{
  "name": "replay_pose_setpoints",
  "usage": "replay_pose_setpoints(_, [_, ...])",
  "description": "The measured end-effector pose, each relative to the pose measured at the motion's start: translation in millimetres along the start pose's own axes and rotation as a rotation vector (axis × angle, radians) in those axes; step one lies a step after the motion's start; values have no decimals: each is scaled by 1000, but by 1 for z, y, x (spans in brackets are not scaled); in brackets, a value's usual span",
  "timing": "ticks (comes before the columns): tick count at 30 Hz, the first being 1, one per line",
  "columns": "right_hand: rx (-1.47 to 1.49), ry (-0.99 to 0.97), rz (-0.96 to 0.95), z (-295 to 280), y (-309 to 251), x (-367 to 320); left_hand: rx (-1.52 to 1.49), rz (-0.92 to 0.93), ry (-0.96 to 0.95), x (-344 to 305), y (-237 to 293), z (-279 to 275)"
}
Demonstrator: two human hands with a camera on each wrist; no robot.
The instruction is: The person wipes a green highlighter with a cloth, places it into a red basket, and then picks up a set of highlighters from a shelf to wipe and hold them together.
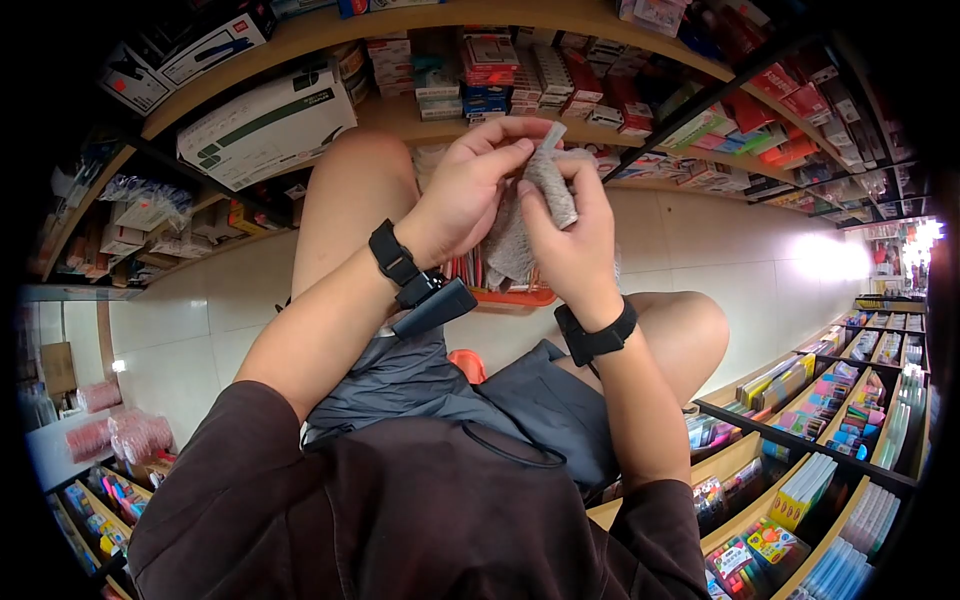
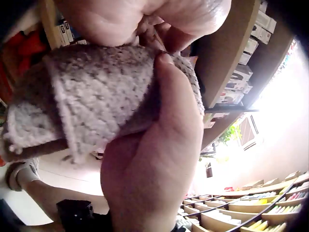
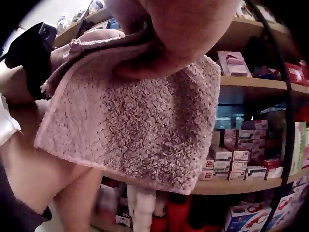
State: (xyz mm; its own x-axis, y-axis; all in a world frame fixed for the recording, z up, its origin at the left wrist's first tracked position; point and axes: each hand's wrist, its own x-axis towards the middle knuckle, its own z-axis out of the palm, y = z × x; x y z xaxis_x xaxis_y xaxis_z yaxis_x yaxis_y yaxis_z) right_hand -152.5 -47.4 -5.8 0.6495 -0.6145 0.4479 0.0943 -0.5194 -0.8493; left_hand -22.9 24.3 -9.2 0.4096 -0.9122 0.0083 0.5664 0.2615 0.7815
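Note:
A fuzzy grey-brown cloth point(image 1: 512, 242) is bunched and folded between the two hands, above the person's lap. My right hand point(image 1: 582, 235) grips it, thumb laid along the near fold; in the right wrist view a broad flap of the cloth point(image 3: 140, 121) hangs below that hand. Bent fingers of my left hand point(image 1: 468, 185) pinch at the cloth's upper part, close to the right fingertips. A narrow pale strip point(image 1: 553, 137) sticks up there; whether it belongs to the cloth I cannot tell. In the left wrist view the right thumb point(image 2: 176, 92) presses on the bundle.
Below the hands, between the knees, stands an orange basket point(image 1: 515, 298) with thin items in it. Wooden shelves point(image 1: 590, 130) packed with small boxes rise in front. A large white box point(image 1: 265, 130) sits at left. Pen racks point(image 1: 800, 480) stand at lower right.

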Motion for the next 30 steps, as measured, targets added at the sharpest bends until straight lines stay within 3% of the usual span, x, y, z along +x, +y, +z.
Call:
replay_pose_setpoints(11, [281,161,111,-24,-4,15,196,39,-101,-7,-7,3])
replay_pose_setpoints(18, [449,29,208,-36,-5,22,335,82,-114,-9,-6,2])
replay_pose_setpoints(30, [201,-183,201,-50,-2,26,492,200,-113,-11,-2,2])
